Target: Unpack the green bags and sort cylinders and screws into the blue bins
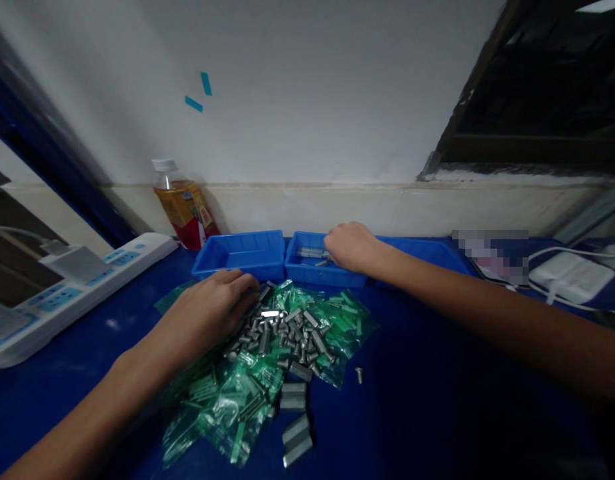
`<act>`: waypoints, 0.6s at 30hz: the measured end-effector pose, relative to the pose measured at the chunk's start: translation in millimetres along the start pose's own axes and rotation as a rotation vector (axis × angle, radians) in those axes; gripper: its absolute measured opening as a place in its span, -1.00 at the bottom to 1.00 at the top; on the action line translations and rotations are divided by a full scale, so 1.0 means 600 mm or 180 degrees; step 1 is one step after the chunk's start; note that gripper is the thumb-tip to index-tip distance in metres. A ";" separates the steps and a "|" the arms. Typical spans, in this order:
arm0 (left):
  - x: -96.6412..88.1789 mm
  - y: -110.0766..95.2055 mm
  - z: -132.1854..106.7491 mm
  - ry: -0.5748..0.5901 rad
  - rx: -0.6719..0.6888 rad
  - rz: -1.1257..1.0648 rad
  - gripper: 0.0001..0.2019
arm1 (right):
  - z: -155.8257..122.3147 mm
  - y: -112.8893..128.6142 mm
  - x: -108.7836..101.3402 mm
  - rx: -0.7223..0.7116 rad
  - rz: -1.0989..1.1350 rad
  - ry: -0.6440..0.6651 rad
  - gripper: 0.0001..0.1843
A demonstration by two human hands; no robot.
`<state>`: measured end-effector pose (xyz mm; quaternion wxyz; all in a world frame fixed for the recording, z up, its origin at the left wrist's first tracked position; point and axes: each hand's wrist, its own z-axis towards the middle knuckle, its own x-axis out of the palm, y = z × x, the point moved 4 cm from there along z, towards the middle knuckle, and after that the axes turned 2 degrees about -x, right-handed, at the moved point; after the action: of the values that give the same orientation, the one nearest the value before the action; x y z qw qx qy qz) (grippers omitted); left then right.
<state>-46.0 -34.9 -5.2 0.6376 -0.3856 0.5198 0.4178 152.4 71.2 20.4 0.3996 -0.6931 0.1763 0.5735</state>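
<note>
Nearest us, at the bottom centre, grey metal pieces (294,397) lie on the blue table (397,427), and a single screw (359,375) sits apart to their right; we'd mind our forearms so neither gets swept off. Mid-frame, the heap of screws and metal spacers (298,327) rests on green plastic bags (247,373); slick film probably slides, so pick from the top and don't drag. Left hand (222,297), left of centre, is half curled at the heap's upper left edge, fingertips hidden, can't tell if it has hold of anything; light, shallow fingers should work best there. Farther up, right hand (355,248) is bent closed over the middle bin (312,273), fingertips hidden too, so grip unknown; we'd keep that wrist above the rim and fingers low to avoid bouncing parts. A few slim metal parts (311,253) lie inside that bin. Left bin (252,253) is just beside it; right bin (422,251) is partly behind the arm. Bottle (185,207) stands behind, upper left; keep elbows clear.
</note>
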 end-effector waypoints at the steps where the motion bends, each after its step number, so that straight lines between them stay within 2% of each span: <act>1: -0.002 -0.004 0.000 -0.0049 -0.0026 -0.0087 -0.74 | 0.001 0.000 0.000 0.0002 0.0021 0.0016 -0.74; 8: 0.003 -0.034 -0.002 -0.0107 0.0144 -0.0673 -0.79 | 0.003 -0.002 0.007 -0.0086 0.0264 0.0193 -0.72; 14: 0.014 -0.043 0.001 -0.0247 0.0324 -0.0900 -0.81 | -0.007 -0.023 0.011 -0.0240 0.0558 0.0299 -0.74; 16: 0.013 -0.045 0.001 -0.0360 0.0355 -0.0977 -0.81 | -0.020 -0.030 0.007 -0.0232 0.0710 0.0187 -0.74; 18: 0.009 -0.051 0.000 -0.0483 0.0358 -0.1092 -0.82 | -0.044 -0.027 -0.005 -0.0142 0.1023 -0.0288 -0.74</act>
<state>-17.1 -45.0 -9.0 0.7574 -0.3997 0.4194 0.3012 180.1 60.8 29.5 0.2947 -0.6381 0.2540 0.6644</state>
